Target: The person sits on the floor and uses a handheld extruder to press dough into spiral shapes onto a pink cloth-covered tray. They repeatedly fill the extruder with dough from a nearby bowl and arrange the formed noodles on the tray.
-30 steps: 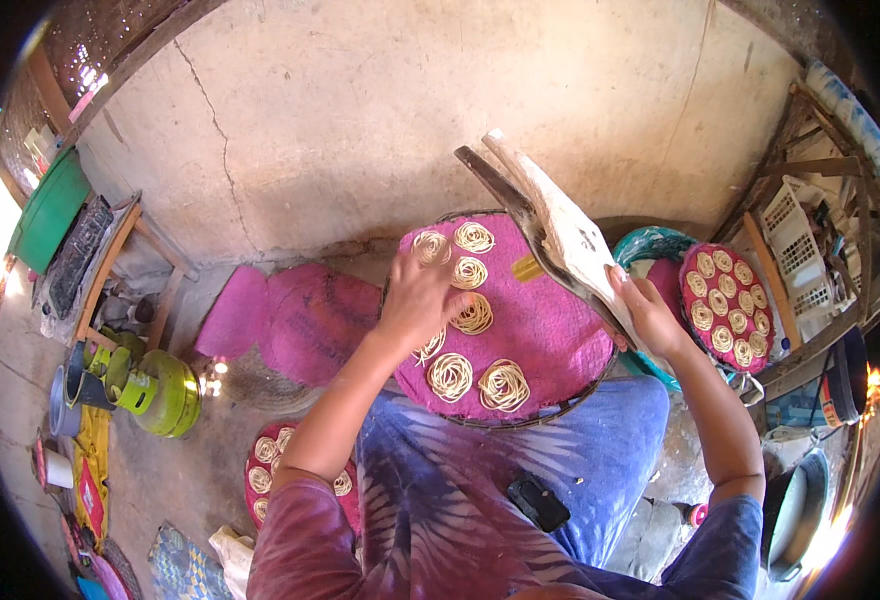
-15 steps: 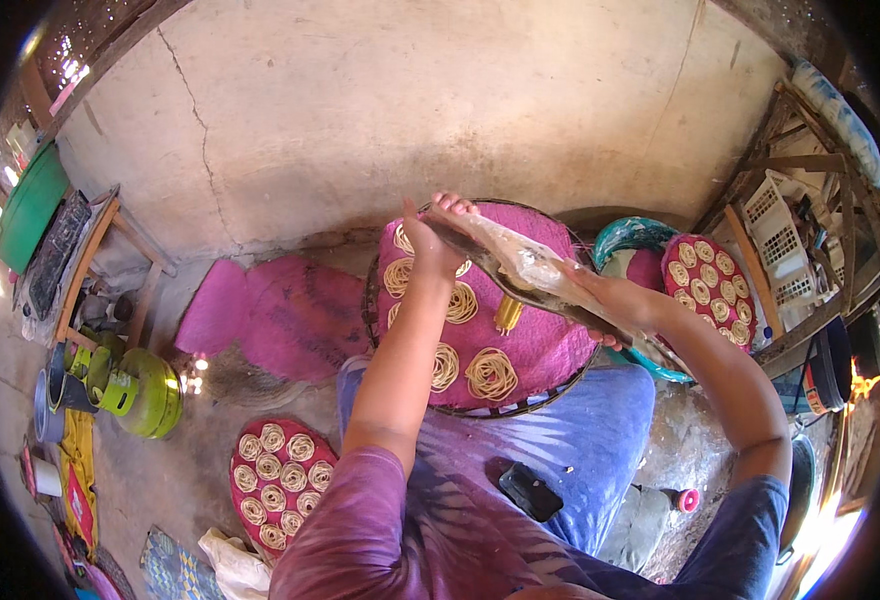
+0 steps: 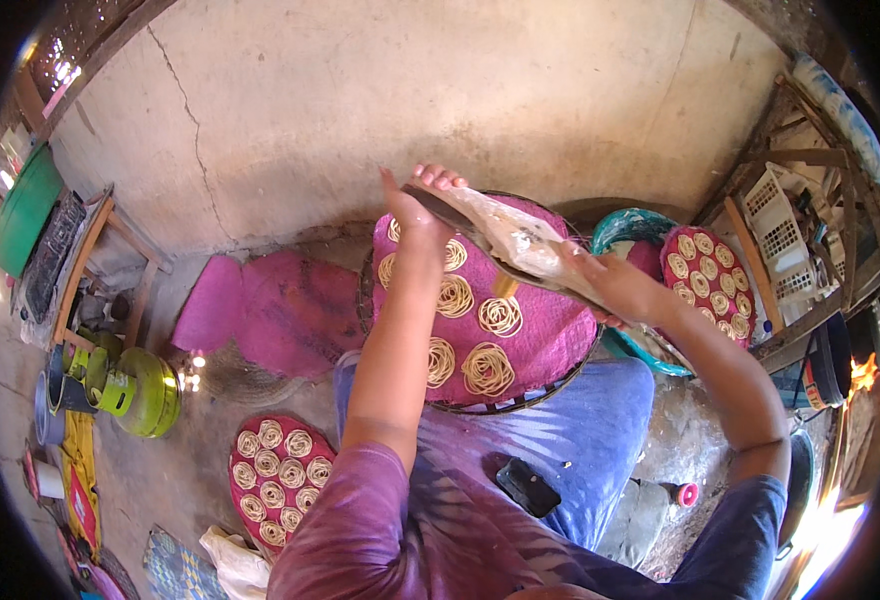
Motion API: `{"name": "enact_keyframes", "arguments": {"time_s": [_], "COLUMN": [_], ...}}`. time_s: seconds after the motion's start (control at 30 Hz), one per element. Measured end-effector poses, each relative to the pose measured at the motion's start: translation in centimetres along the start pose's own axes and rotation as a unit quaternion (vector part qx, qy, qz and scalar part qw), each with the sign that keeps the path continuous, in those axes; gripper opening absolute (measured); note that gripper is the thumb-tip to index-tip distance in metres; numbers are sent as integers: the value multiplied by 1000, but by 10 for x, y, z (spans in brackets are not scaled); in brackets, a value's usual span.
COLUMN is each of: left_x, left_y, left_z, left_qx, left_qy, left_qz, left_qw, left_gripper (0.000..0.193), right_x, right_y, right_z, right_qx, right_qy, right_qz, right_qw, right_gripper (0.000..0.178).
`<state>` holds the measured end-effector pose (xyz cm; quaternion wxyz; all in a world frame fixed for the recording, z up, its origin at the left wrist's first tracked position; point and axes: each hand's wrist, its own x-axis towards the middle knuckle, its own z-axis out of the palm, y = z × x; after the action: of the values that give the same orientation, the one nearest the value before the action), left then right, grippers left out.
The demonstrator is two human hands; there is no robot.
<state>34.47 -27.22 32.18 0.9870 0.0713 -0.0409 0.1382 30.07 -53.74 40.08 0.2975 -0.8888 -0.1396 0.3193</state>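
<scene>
My left hand (image 3: pixel 422 200) grips the upper-left end of a long wooden press (image 3: pixel 515 240), whose top is smeared with pale dough. Its other end is gripped by my right hand (image 3: pixel 615 287), fingers curled underneath. From the underside juts a brass-coloured tube (image 3: pixel 505 285), partly hidden by the press. Below the tube lies a coil of dough strands (image 3: pixel 500 316). Several more coils (image 3: pixel 488 370) rest on the round tray (image 3: pixel 552 352) lined with pink cloth, in front of my knees. The press covers the tray's far right part.
Coil-covered pink rounds lie at lower left (image 3: pixel 282 425) and right (image 3: pixel 682 250), beside a teal basin (image 3: pixel 615 232). Pink mats (image 3: pixel 295 310) lie left of the tray. A green gas cylinder (image 3: pixel 150 395) stands farther left; a flame (image 3: pixel 864 373) burns far right. A black container (image 3: pixel 528 487) sits on my lap.
Both hands have shifted the press slightly up and left. The tube has risen with it, and a coil of strands now shows on the cloth where the tube's lower end was.
</scene>
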Motion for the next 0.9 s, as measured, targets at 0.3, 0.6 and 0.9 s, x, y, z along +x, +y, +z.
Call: {"name": "enact_keyframes", "arguments": {"time_s": [0.3,0.6,0.9], "left_x": [-19,-52,-90], "left_y": [-17,-29,-42], "left_z": [-6,-24,-36], "left_qx": [-20,701,751], "left_qy": [28,60,-60], "left_qz": [-45,-180,-298], "left_qw": [998,687,586], "left_gripper": [62,81,83], "right_x": [-16,-11,-13], "right_y": [34,78,91], "right_z": [3,18,26], "right_qx": [16,127,143], "right_qy": [8,45,64], "right_qz": [22,3,-40], "right_qw": [1000,991,987], "right_gripper": [85,81,77]}}
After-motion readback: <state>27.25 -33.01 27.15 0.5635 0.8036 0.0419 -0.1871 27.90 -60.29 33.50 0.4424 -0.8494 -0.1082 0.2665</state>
